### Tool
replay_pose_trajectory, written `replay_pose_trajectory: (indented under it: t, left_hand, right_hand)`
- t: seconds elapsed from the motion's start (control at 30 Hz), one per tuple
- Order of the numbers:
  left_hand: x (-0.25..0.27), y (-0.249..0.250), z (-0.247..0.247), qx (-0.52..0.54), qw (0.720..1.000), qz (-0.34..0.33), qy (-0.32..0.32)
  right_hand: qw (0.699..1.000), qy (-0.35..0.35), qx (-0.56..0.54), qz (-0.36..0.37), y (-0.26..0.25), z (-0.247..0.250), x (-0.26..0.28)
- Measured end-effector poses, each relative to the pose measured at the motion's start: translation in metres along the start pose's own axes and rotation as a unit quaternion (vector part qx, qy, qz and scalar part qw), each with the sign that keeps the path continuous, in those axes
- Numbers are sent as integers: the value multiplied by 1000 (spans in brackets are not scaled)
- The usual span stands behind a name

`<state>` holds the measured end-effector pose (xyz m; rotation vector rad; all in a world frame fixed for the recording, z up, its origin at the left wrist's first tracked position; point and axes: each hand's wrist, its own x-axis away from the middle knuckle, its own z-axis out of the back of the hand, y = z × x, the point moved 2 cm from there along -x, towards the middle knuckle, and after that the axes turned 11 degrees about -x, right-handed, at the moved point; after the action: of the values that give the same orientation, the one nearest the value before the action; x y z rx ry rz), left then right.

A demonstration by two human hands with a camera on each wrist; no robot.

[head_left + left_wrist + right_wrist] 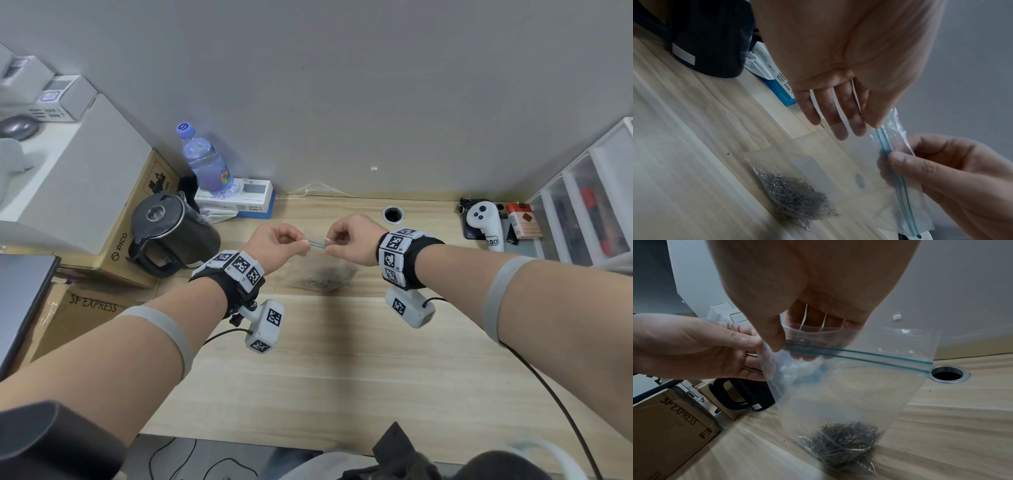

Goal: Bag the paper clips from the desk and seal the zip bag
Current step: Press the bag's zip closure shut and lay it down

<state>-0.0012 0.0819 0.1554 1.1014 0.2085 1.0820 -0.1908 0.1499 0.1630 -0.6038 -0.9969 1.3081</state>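
A clear zip bag (849, 386) with a blue zip strip (859, 353) hangs upright between both hands, its bottom on the wooden desk (342, 359). A heap of metal paper clips (840, 441) lies inside at the bottom, also seen through the plastic as paper clips (795, 198) and paper clips (329, 279). My left hand (305, 242) pinches the strip's left end, thumb in front, shown as left hand (869, 126) and left hand (759, 350). My right hand (329, 244) pinches the strip right beside it, shown as right hand (787, 348) and right hand (890, 165). Whether the zip is closed I cannot tell.
A black kettle (171, 233), a water bottle (205, 164) on flat boxes and cardboard cartons (92, 305) crowd the left. A round cable hole (393, 214) sits behind the hands. A white controller (486, 222) and clear drawers (589, 212) stand at the right.
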Motion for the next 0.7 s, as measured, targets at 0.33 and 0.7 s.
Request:
replay_pose_trajectory:
  t: [0.33,0.7]
  left_hand:
    - [-2,1,-5,-30,999,29,16]
    - [-2,17,-9,-176,983,-47,-9]
  right_hand:
    - [998,-13,52,15,-3,-6,-1]
    - [996,-20,81,26,-4,-10,-6]
